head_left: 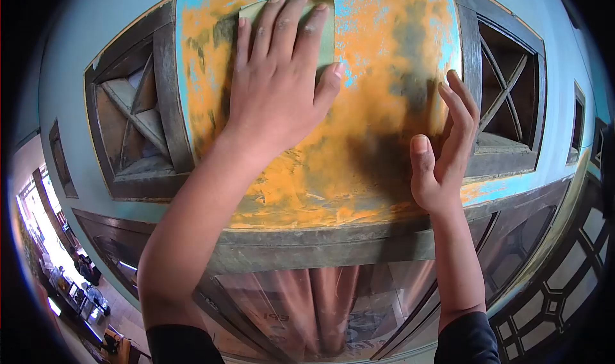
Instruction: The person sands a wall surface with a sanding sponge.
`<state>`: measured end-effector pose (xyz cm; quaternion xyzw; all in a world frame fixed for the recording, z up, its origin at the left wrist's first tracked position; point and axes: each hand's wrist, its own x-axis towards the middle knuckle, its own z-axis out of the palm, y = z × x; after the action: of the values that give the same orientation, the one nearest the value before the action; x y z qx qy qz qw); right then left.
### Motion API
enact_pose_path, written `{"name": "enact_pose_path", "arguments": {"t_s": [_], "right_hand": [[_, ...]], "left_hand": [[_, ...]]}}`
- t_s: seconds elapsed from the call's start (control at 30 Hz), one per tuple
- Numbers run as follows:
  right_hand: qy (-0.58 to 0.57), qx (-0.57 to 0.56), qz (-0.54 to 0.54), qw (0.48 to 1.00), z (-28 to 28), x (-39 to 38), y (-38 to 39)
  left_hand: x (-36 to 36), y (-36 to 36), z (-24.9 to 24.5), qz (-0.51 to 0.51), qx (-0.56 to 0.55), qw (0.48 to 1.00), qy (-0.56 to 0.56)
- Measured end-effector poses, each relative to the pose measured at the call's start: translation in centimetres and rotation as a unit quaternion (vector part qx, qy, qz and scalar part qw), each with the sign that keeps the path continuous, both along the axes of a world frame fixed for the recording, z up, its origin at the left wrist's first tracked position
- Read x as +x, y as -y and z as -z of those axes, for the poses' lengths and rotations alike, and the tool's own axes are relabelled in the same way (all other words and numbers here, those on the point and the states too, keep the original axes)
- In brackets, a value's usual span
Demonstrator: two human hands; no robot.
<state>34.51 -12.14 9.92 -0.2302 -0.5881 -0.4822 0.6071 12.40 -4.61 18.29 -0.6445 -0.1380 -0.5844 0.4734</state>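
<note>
A greenish sheet (327, 34), which looks like sandpaper, lies against the upper part of a wall panel (378, 107) patched in orange, grey and bright blue. My left hand (275, 75) presses flat on that sheet with its fingers stretched upward and thumb out to the side; the sheet's edges show around the fingers. To the right, beside the dark wooden frame of the right vent (473, 63), my right hand (448, 146) is raised with thumb and fingers apart and nothing in it. Whether its fingertips touch the wall is unclear.
Another wooden vent (168, 88) with crossed slats is at the left. Below the panel runs a dark wooden beam (320, 247), with glass and brown curtains (333, 306) under it. A small fan (96, 298) and clutter stand far below at the lower left.
</note>
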Motion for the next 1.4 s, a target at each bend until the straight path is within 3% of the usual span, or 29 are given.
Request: {"name": "enact_pose_path", "arguments": {"t_s": [0.1, 0.13, 0.2, 0.27, 0.37, 0.47, 0.57, 0.6, 0.67, 0.73, 0.8, 0.9, 1.0, 1.07, 1.1, 1.17, 1.2, 1.3, 1.37, 1.4], "right_hand": [[0.001, -0.002, 0.000, 1.000, 0.0, 0.0, 0.0], [0.004, -0.003, 0.005, 1.000, 0.0, 0.0, 0.0], [0.009, -0.004, 0.004, 1.000, -0.1, 0.0, 0.0], [0.008, 0.002, -0.005, 1.000, -0.1, 0.0, -0.1], [0.007, 0.009, -0.012, 1.000, -0.1, 0.3, -0.2], [0.007, 0.012, -0.023, 1.000, -0.1, 0.2, -0.3], [0.006, 0.014, -0.029, 0.999, -0.1, 0.1, -0.4], [0.009, 0.017, -0.033, 0.999, -0.2, 0.2, -0.5], [0.009, 0.018, -0.025, 0.999, -0.1, 0.2, -0.5], [0.015, 0.022, -0.010, 1.000, -0.2, 0.3, -0.4], [0.022, 0.032, -0.011, 0.999, -0.3, 0.7, -0.5], [0.003, 0.039, -0.034, 0.999, 0.0, 1.0, -0.4], [-0.022, 0.037, -0.073, 0.996, 0.1, 0.7, -0.3], [-0.010, 0.035, -0.077, 0.996, 0.0, 0.7, -0.6], [-0.005, 0.032, -0.079, 0.996, 0.0, 0.7, -0.6], [-0.001, 0.024, -0.053, 0.998, 0.1, 0.5, -0.3], [0.000, 0.019, -0.040, 0.999, 0.2, 0.4, -0.2], [0.002, 0.010, -0.001, 1.000, 0.2, 0.5, 0.2], [-0.004, -0.003, 0.007, 1.000, 0.7, 0.3, 0.3], [-0.005, -0.008, 0.002, 1.000, 0.7, 0.1, 0.2]], "left_hand": [[-2.7, -2.2, -5.0, -0.097, 0.039, 0.994, -0.019], [-3.3, 0.5, -6.5, -0.108, -0.083, 0.990, 0.045], [-4.9, 1.3, -9.6, -0.142, -0.197, 0.962, 0.128], [-5.5, 0.3, -11.0, -0.144, -0.196, 0.959, 0.143], [-2.4, 2.8, -6.6, -0.121, -0.207, 0.966, 0.091], [0.7, 0.5, 0.9, -0.085, -0.005, 0.992, -0.089], [0.1, 0.9, 0.2, -0.085, -0.015, 0.988, -0.131], [-0.6, -0.9, -2.1, -0.088, 0.028, 0.991, -0.098], [-0.7, 2.0, -5.3, -0.094, -0.106, 0.990, -0.004], [-0.3, 2.0, -7.8, -0.096, -0.137, 0.984, 0.056], [0.8, 2.0, -7.4, -0.126, -0.114, 0.985, 0.027], [4.4, 1.7, 0.3, -0.081, -0.013, 0.987, -0.139], [4.1, 2.2, 4.1, -0.054, -0.030, 0.976, -0.210], [1.6, 0.8, 1.1, -0.052, -0.032, 0.989, -0.133], [0.3, 2.8, -0.9, -0.093, -0.107, 0.987, -0.068], [-3.2, -0.2, -5.5, -0.131, -0.155, 0.976, 0.073], [-3.8, 1.1, -4.2, -0.056, -0.186, 0.977, 0.093], [-4.0, -3.1, 1.6, -0.068, -0.021, 0.997, 0.030], [-2.7, -0.1, 10.6, -0.103, -0.155, 0.978, -0.097], [-3.1, 0.2, 14.7, -0.137, -0.131, 0.972, -0.141]]}}
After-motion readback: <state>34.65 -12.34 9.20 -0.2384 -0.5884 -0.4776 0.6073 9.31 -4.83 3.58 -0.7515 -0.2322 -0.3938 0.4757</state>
